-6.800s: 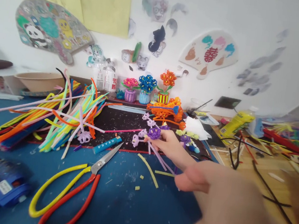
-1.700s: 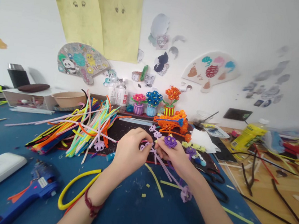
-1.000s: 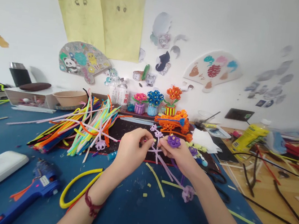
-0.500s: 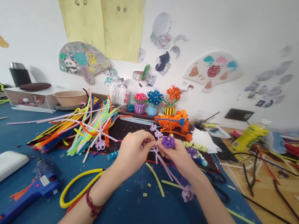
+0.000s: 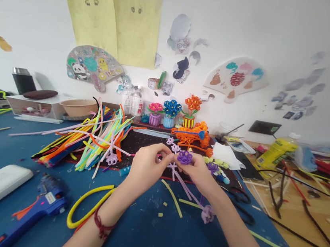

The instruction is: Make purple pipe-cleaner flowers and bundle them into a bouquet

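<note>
Both hands meet over the blue table at centre. My right hand (image 5: 198, 171) pinches a purple pipe-cleaner flower (image 5: 185, 157) by its stem, with several lilac stems (image 5: 185, 188) trailing down toward me and a lilac bloom (image 5: 208, 214) at their lower end. My left hand (image 5: 146, 167) is closed in a pinch on the lilac stems just left of the purple flower. A red cord circles my left wrist. Small lilac flowers (image 5: 172, 145) lie just beyond my fingers.
A heap of coloured pipe cleaners (image 5: 91, 138) lies to the left. Scissors with yellow handles (image 5: 85, 206) and a blue glue gun (image 5: 40, 204) sit near me. Small potted craft flowers (image 5: 170, 112) stand by the wall. A yellow bottle (image 5: 276, 151) and black wires (image 5: 293, 207) are at right.
Earlier only my right hand held the flower bunch; my left hand has joined it. Over the last second the hands have drawn slightly closer, fingers working the stems.
</note>
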Demonstrator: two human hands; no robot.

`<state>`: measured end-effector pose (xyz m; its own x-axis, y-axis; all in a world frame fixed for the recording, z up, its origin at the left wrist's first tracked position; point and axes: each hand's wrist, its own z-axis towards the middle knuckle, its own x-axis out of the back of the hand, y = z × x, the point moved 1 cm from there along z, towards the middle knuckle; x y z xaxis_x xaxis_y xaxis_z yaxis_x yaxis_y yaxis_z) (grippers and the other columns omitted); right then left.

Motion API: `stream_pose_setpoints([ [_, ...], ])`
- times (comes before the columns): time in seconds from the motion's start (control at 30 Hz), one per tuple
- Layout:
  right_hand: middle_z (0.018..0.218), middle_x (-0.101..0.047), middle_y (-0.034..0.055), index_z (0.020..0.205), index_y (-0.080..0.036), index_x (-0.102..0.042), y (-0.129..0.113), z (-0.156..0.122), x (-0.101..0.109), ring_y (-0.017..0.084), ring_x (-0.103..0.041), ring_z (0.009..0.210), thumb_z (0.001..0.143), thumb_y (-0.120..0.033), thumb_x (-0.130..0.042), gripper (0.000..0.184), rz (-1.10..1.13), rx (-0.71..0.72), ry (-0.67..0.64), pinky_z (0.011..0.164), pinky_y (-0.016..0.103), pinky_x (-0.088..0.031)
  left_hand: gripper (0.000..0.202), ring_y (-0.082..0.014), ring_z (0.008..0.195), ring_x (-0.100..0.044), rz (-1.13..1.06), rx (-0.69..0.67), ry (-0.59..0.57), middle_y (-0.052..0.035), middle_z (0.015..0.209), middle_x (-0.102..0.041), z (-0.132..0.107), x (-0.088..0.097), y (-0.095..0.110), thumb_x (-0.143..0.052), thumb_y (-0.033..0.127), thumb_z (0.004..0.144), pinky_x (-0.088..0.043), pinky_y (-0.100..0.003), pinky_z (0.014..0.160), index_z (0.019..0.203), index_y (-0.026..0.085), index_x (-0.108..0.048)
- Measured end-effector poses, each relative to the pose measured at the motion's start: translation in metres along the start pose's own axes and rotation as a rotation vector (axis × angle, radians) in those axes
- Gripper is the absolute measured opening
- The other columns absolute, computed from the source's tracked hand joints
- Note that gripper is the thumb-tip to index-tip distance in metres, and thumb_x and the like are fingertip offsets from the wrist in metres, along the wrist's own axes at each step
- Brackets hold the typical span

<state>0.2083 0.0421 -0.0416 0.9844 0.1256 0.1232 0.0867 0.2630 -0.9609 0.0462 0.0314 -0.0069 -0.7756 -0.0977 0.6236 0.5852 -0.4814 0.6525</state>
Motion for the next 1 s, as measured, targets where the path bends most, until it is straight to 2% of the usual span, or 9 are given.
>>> stream_pose_setpoints([
  [0.07,0.053,-0.045,-0.0049,0.064,-0.016,-0.059,0.000,0.000,0.000,0.009,-0.036,0.051,0.068,-0.047,-0.073,0.034,0.002,-0.004,-0.004,0.051,0.025,-0.030,0.011,-0.0096,0.053,-0.049,-0.040,-0.024,-0.020,0.0019,0.072,-0.068,0.000,-0.001,0.000,-0.059,0.027,0.081,-0.035,-0.021,0.053,0.082,0.021,-0.068],
  [0.17,0.054,-0.045,-0.0042,0.062,-0.016,-0.057,0.000,0.000,0.000,0.010,-0.038,0.053,0.067,-0.047,-0.074,0.036,0.010,-0.003,-0.005,0.052,0.025,-0.030,0.008,-0.0096,0.054,-0.050,-0.061,-0.040,-0.014,0.0018,0.070,-0.067,0.000,-0.003,0.000,-0.059,0.021,0.080,-0.036,-0.021,0.053,0.078,0.019,-0.066],
  [0.37,0.055,-0.046,-0.0035,0.065,-0.016,-0.059,-0.001,-0.001,-0.001,0.010,-0.038,0.053,0.071,-0.049,-0.072,0.036,0.051,0.001,-0.016,0.051,0.025,-0.029,0.011,-0.0094,0.052,-0.048,-0.129,0.002,0.010,0.0029,0.062,-0.062,0.001,-0.001,-0.001,-0.055,0.021,0.082,-0.035,-0.020,0.051,0.075,0.018,-0.063],
  [0.53,0.055,-0.046,-0.0038,0.073,-0.014,-0.062,0.001,-0.002,0.001,0.007,-0.030,0.048,0.073,-0.050,-0.070,0.036,0.132,-0.047,-0.036,0.045,0.024,-0.018,0.016,-0.0086,0.049,-0.048,-0.152,0.008,0.048,0.0030,0.061,-0.062,0.002,0.003,-0.001,-0.053,0.022,0.083,-0.036,-0.020,0.049,0.073,0.018,-0.064],
  [0.77,0.053,-0.045,-0.0054,0.073,-0.015,-0.060,0.003,-0.001,0.001,0.006,-0.025,0.046,0.075,-0.047,-0.070,0.033,0.202,-0.040,-0.021,0.045,0.025,-0.014,0.017,-0.0116,0.062,-0.056,0.108,-0.141,0.060,-0.0003,0.083,-0.071,-0.003,-0.001,0.000,-0.055,0.018,0.084,-0.039,-0.024,0.060,0.090,0.022,-0.070],
  [1.0,0.052,-0.045,-0.0042,0.070,-0.016,-0.061,0.001,0.000,0.001,0.008,-0.032,0.049,0.072,-0.050,-0.071,0.036,0.134,0.011,0.069,0.047,0.025,-0.021,0.022,-0.0147,0.061,-0.056,0.519,-0.329,0.100,-0.0017,0.077,-0.069,-0.009,-0.005,0.003,-0.046,0.022,0.091,-0.032,-0.031,0.061,0.095,0.022,-0.067],
])
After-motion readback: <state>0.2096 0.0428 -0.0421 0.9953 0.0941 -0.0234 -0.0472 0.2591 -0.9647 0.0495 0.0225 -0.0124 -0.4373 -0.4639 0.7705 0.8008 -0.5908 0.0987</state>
